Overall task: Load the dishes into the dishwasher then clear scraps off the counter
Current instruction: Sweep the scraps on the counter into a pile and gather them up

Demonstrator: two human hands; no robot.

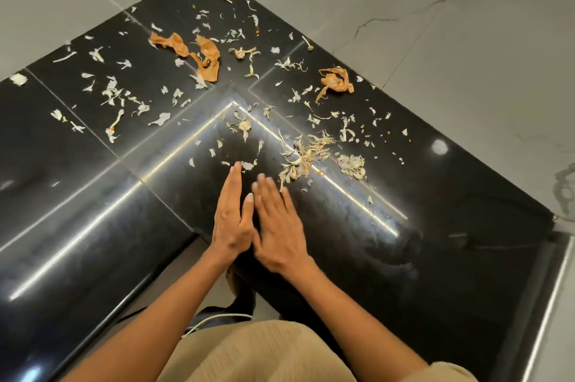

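Pale garlic skins and scraps lie scattered over a glossy black corner counter [435, 226]. A denser heap of garlic peel [306, 157] sits just beyond my right hand, with a smaller clump [353, 165] to its right. Brown onion skins [203, 53] lie farther back, and another brown piece [336, 79] lies to the right. My left hand [231, 213] stands on its edge, fingers straight and together, empty. My right hand [278, 223] lies flat, palm down, beside it, slightly blurred, holding nothing. No dishes or dishwasher are in view.
Grey marble-pattern walls [435, 23] close the counter at the back and right. The counter's inner corner edge runs just below my wrists, with floor beneath. A steel rim [550, 297] runs along the counter's right end.
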